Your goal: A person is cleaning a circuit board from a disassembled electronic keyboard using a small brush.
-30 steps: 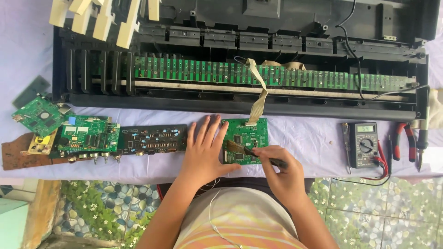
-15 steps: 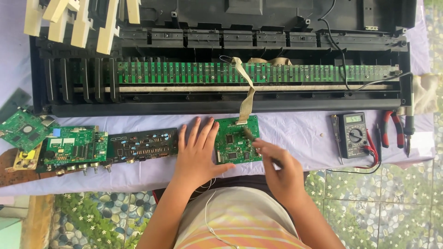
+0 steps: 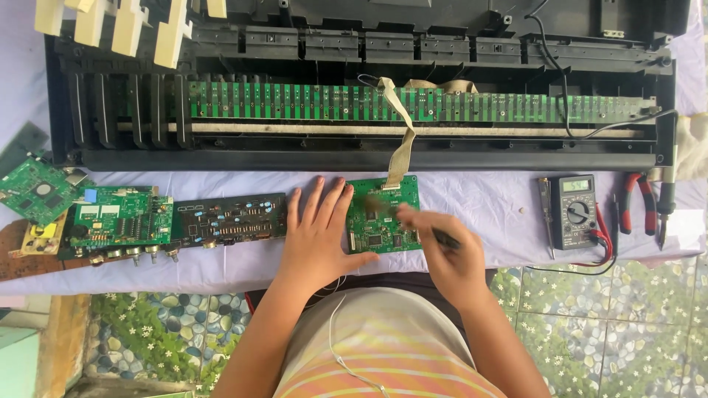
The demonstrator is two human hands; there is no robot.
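Observation:
A small green circuit board (image 3: pixel 383 217) lies on the lilac cloth in front of me, joined by a beige ribbon cable (image 3: pixel 402 140) to the opened keyboard chassis (image 3: pixel 369 158). My left hand (image 3: pixel 317 236) lies flat with fingers spread, its thumb against the board's lower left edge. My right hand (image 3: pixel 446 254) grips a thin dark-handled tool (image 3: pixel 445 237). The tool's tip is blurred over the board's upper middle.
A dark circuit board (image 3: pixel 228 217) and two green boards (image 3: pixel 118 217) (image 3: pixel 33 188) lie to the left. A multimeter (image 3: pixel 575 210), red-handled pliers (image 3: pixel 634 199) and a screwdriver (image 3: pixel 666 203) lie to the right. Loose white keys (image 3: pixel 125 22) rest at top left.
My right hand has swept the tool over the small board and is now blurred. My left hand stays pressed beside the board. The camera view has shifted slightly.

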